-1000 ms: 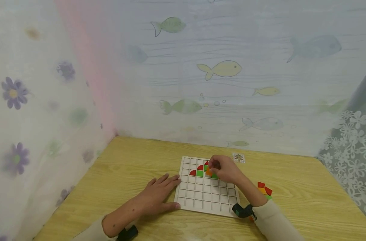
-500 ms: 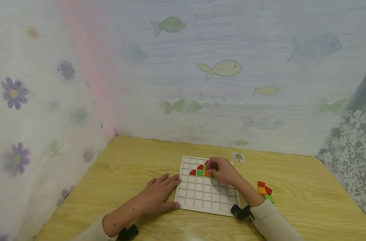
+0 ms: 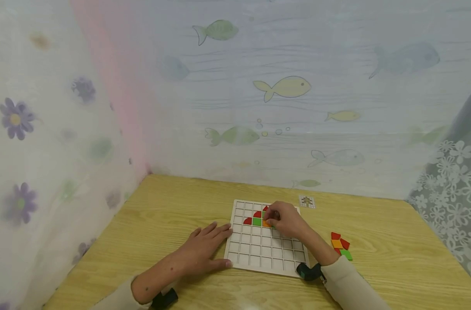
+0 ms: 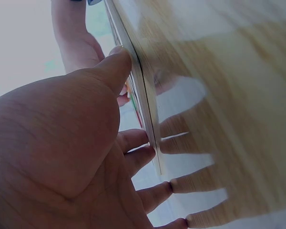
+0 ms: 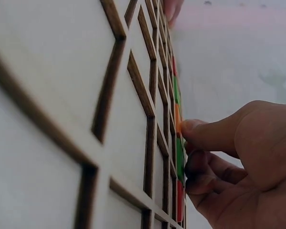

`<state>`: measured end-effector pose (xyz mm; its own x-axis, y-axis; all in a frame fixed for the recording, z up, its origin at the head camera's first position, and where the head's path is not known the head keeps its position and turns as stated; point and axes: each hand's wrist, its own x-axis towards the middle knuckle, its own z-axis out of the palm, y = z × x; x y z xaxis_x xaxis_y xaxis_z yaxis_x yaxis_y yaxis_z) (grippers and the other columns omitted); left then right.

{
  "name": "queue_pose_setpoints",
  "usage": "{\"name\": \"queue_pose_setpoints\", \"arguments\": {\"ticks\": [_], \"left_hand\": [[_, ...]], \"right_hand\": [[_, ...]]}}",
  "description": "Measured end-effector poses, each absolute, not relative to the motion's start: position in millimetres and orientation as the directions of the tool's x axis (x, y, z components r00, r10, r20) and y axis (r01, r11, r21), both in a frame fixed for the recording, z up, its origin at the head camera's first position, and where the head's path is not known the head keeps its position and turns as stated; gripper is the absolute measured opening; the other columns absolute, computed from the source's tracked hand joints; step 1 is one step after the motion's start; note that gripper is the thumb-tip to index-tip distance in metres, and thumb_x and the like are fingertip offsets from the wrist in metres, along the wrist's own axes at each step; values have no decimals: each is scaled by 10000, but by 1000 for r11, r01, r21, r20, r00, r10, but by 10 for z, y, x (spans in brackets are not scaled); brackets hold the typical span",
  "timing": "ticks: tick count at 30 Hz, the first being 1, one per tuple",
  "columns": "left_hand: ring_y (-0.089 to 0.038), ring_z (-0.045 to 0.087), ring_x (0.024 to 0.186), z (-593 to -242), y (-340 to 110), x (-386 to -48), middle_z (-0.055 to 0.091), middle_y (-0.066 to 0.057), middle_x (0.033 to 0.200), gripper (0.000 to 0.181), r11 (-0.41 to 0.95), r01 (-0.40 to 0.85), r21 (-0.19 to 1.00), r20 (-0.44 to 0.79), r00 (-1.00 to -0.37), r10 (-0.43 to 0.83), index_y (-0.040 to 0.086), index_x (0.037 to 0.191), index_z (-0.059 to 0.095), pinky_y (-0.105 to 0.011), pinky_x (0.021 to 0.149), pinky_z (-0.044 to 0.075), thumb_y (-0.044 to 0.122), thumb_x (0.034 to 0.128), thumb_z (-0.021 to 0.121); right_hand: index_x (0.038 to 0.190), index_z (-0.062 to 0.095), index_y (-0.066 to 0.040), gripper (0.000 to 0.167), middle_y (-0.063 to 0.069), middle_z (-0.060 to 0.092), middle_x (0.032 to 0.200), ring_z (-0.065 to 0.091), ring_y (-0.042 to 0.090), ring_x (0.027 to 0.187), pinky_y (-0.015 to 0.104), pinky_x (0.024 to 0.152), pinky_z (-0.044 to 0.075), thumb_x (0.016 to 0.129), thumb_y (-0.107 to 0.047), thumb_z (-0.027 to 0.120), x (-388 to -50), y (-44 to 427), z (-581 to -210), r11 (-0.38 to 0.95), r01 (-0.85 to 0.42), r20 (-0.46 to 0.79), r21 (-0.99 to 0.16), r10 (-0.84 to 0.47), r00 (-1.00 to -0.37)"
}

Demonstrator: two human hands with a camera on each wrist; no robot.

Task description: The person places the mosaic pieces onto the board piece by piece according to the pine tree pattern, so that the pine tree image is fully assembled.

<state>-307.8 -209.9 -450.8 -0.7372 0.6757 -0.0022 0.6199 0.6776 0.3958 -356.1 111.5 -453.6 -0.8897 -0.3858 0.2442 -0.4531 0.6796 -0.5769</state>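
A pale wooden grid board (image 3: 254,250) lies on the table, with red (image 3: 248,221), green (image 3: 257,221) and orange pieces in its upper cells. My right hand (image 3: 287,220) bends over them, thumb and fingers at the orange piece (image 3: 266,224). In the right wrist view the thumb of that hand (image 5: 243,157) touches the orange piece (image 5: 178,119), its other fingers curled beside the green piece (image 5: 180,157). My left hand (image 3: 198,254) lies spread at the board's left edge, thumb and fingertips touching it; the left wrist view shows this hand (image 4: 81,143) against the board's side (image 4: 145,102).
Several loose pieces, red (image 3: 335,236), orange (image 3: 337,244) and green (image 3: 346,254), lie right of the board. Behind it is a small patterned card (image 3: 307,201). A wall with fish drawings borders the table's back (image 3: 188,189); a lace-patterned curtain (image 3: 460,185) hangs at the right.
The orange piece has gone from tilted in my right fingers to lying flat in its cell, fingers still at it. My right forearm has shifted slightly left; my left hand has stayed put.
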Motion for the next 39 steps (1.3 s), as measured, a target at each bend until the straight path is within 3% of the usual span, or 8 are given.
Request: {"name": "queue_pose_setpoints", "arguments": {"ticks": [14,22,27,31,39], "left_hand": [[-396,228,1609,-4486,-2104,-3041,294,-10,1744,852,690,603,401,-35,-743,669,173,1673,359,-736,1204,229,614,1004,647],[-391,234,1608,-4484,-2102,-3029,294,-7,1744,857,700,598,390,-38,-749,662,180,1674,358,-732,1205,233,625,1000,645],[-403,237,1604,-4495,-2102,-3031,302,-22,1741,848,692,606,393,-26,-744,667,174,1673,359,-741,1192,249,606,1005,652],[-408,242,1602,-4510,-2105,-3038,308,-25,1738,847,688,610,393,-18,-743,669,171,1671,362,-744,1188,255,604,1004,655],[-408,246,1601,-4502,-2109,-3033,319,-24,1733,851,684,609,401,-9,-744,668,175,1668,369,-749,1183,256,608,997,663]], "right_hand": [[952,756,-90,48,-7,665,945,570,115,793,309,711,513,983,-55,750,-3416,1221,-4450,708,-427,256,-563,-342,-904],[987,752,-43,76,-21,668,942,574,112,782,293,695,518,1010,-112,734,-3267,1378,-4385,720,-409,264,-561,-312,-912],[999,748,-75,19,-30,669,937,574,106,786,284,691,524,985,-63,745,-3151,1483,-4345,740,-379,259,-555,-279,-925],[1008,749,-100,97,-33,684,951,590,111,804,276,709,537,968,-12,745,-3072,1582,-4324,755,-359,265,-549,-250,-931],[1041,754,-58,112,-19,692,953,611,95,800,270,693,545,962,18,733,-2943,1800,-4283,755,-365,305,-544,-228,-925]]}}
